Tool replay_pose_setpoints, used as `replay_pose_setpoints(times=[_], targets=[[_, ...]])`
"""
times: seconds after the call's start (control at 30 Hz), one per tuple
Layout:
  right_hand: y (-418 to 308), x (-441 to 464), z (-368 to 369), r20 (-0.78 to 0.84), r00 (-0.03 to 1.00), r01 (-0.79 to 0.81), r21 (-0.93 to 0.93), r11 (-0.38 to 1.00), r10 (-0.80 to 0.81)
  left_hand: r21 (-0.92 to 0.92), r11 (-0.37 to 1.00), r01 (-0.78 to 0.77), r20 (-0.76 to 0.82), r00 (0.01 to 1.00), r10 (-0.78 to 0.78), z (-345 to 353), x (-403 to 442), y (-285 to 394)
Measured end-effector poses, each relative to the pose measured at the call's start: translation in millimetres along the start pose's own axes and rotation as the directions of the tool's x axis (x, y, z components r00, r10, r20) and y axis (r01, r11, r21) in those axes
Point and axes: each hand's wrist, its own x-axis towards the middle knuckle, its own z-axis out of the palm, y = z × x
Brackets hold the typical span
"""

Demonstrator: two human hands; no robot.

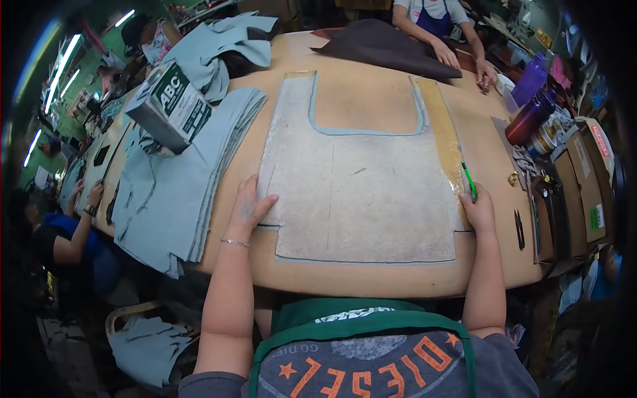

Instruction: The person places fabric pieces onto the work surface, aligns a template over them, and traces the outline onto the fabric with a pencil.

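Observation:
A large pale grey cutting template (pixel 371 192) with a U-shaped notch at its far side lies flat in front of me. Yellowish tape (pixel 446 132) runs along its right side, and a thin rim of light blue leather (pixel 365 132) shows around its edges. My left hand (pixel 251 207) rests at the template's left edge, thumb spread apart over it; some of its fingertips are hard to see. At the right edge, my right hand (pixel 479 209) is closed around a green pen (pixel 469 180) that points up and away.
Stacked light blue leather pieces (pixel 179 179) lie on the left of the table (pixel 398 282), with an ABC can (pixel 169 106) on top. Dark leather (pixel 378 48) lies under a co-worker's hands (pixel 464 63). Tweezers (pixel 519 229), a bottle (pixel 529 119) and cardboard boxes (pixel 584 179) stand right.

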Motion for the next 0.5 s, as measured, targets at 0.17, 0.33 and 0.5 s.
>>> replay_pose_setpoints(times=[0.17, 0.33, 0.5], targets=[[8.8, 6.6, 2.3, -0.011, 0.997, 0.073, -0.006, 0.997, -0.073, 0.066, 0.998, 0.023, 0.07, 0.997, -0.028, -11.0, 3.1, 16.7], [10.5, 9.6, 1.3, 0.049, 0.999, 0.019, -0.007, 1.0, -0.019, 0.054, 0.995, -0.078, 0.102, 0.992, 0.072, -11.3, 7.3, 9.7], [27.4, 17.1, 9.6, 0.0, 0.987, 0.161, -0.063, 0.985, -0.161, 0.105, 0.994, 0.003, -0.042, 0.999, 0.002, -3.9, 0.6, -0.5]])
